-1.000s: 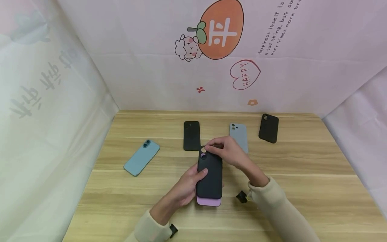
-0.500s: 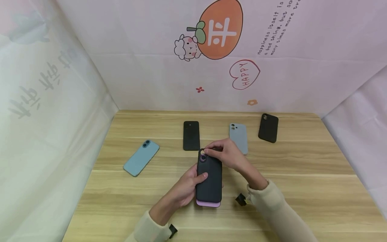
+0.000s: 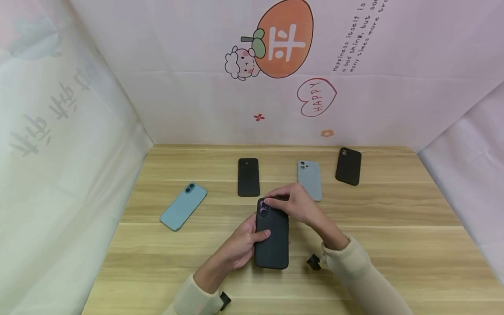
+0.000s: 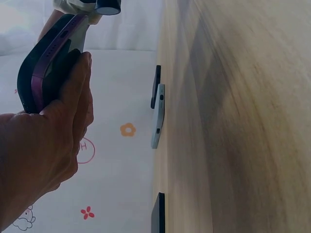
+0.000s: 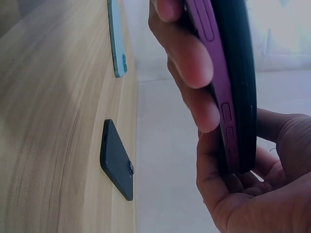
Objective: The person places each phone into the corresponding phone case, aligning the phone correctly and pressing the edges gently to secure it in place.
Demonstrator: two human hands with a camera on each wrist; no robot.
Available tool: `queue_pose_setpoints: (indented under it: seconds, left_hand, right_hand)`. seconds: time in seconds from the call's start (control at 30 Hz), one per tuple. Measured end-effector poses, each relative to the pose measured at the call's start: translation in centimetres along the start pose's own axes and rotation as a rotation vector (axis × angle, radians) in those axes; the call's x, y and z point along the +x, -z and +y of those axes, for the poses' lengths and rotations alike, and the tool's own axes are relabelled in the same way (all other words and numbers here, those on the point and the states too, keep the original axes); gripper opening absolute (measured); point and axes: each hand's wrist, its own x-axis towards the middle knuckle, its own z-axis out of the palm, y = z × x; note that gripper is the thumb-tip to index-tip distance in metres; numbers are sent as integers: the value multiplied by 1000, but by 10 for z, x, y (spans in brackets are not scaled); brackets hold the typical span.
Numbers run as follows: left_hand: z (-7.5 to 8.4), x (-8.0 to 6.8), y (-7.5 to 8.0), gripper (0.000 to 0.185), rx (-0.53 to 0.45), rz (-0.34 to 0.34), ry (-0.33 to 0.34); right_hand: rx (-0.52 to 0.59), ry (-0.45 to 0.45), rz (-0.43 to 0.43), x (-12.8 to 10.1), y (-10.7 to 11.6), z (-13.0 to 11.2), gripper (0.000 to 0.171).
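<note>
In the head view my left hand (image 3: 245, 244) grips a black phone case (image 3: 271, 251), thumb across its back. Behind the case lies a purple phone (image 4: 38, 90), its side edge showing along the case in both wrist views. My right hand (image 3: 298, 203) pinches the top end of case and phone beside the camera cutout, where purple lens rings show. Fingertips (image 5: 201, 73) of the left hand lie along the phone's screen side in the right wrist view. Both are held above the wooden table (image 3: 157, 271). From above, the case covers the phone's bottom end.
A light blue phone (image 3: 183, 207) lies at left on the table. Further back are a black phone (image 3: 248, 177), a pale blue-grey case (image 3: 310, 181) partly behind the right hand, and a black case (image 3: 348, 166) at right. White printed cloth walls (image 3: 197, 109) rise around.
The black case has slid down over the purple phone: its bottom strip, visible before, is now covered and the lenses line up with the cutout. The right hand moved slightly down with it.
</note>
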Motion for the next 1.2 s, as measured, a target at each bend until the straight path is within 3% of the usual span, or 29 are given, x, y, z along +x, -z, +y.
queue_pose_setpoints:
  seconds: [0.77, 1.2]
  left_hand:
    - [-1, 3, -2, 63, 43, 42, 0]
    - [-2, 1, -2, 61, 99, 27, 30]
  right_hand:
    - [13, 8, 28, -7, -2, 3, 18]
    - [47, -31, -118, 1, 6, 0, 17]
